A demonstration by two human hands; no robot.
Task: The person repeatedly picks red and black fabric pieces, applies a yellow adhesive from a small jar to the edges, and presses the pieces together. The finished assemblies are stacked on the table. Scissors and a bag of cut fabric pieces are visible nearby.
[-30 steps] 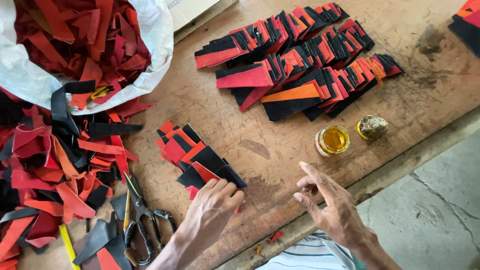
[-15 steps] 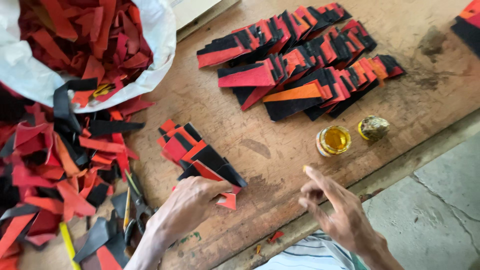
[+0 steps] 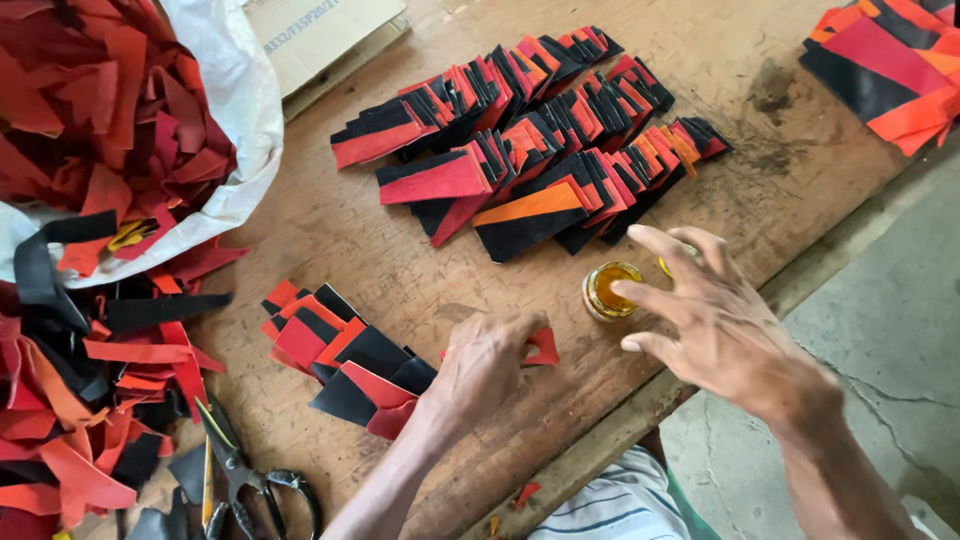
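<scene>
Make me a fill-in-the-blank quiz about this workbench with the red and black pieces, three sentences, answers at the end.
1. The left hand presses a small ____ piece onto the wooden table.
2. The right hand reaches with spread fingers over a small open jar of ____ liquid.
3. Near the table's bottom left edge, beside the scrap pile, lies a pair of ____.

Missing words: red; yellow; scissors

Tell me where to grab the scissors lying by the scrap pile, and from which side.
Take the scissors by the dark handle loops, coming from the table's near edge. The blades point away into the red and black scraps, so the loops are the free end. The left hand, pressing a red piece, is nearest.
</scene>
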